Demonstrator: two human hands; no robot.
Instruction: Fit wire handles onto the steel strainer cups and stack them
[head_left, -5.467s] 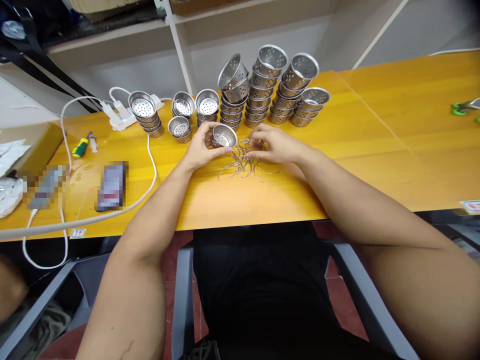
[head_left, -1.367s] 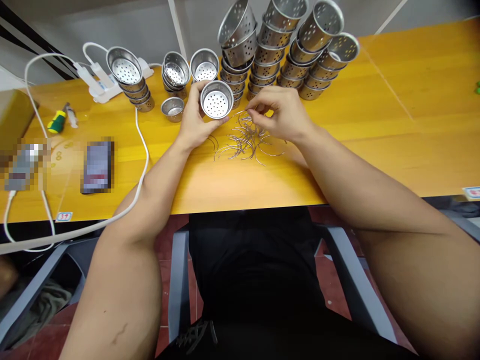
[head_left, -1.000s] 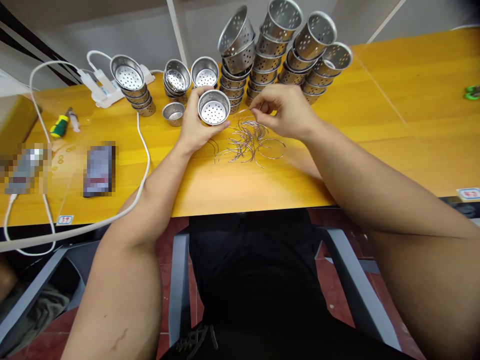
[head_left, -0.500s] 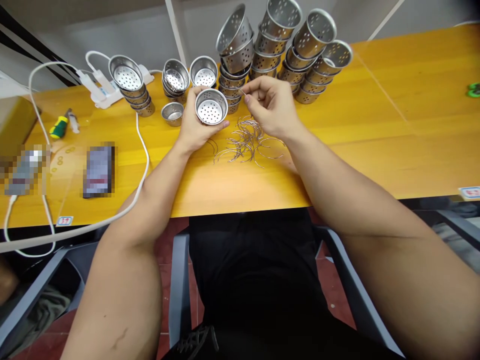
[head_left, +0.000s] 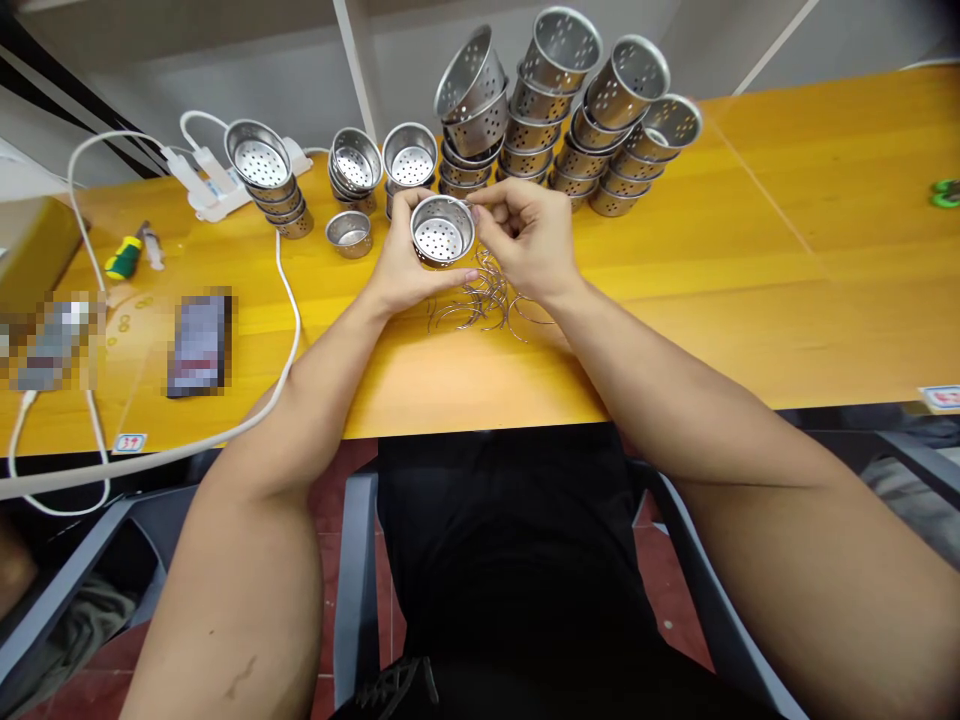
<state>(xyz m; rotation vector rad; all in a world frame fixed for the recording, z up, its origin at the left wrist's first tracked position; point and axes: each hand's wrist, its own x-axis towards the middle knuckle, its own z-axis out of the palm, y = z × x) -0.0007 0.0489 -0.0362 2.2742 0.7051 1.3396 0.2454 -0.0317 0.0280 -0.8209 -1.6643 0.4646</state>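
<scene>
My left hand [head_left: 409, 260] is closed round a small perforated metal cup [head_left: 441, 238], tilted so that its holed bottom faces me. Fingers of my right hand [head_left: 529, 235] pinch a thin wire at the cup's right rim; most of that wire is hidden by the fingers. Below both hands a loose pile of curved metal wires [head_left: 487, 300] lies on the yellow table [head_left: 465, 385], partly covered by my left thumb and right wrist.
Stacks of perforated cups [head_left: 536, 135] stand behind my hands, with a shorter stack [head_left: 270, 180] at left and a single cup [head_left: 349, 233] nearer. A power strip [head_left: 217, 195], white cable [head_left: 289, 300], screwdriver [head_left: 125, 257] and blurred phone-like object [head_left: 199, 345] lie left.
My left hand has moved the cup right and slightly nearer to me. My right hand has come left and down, bringing the wire to the cup's rim.
</scene>
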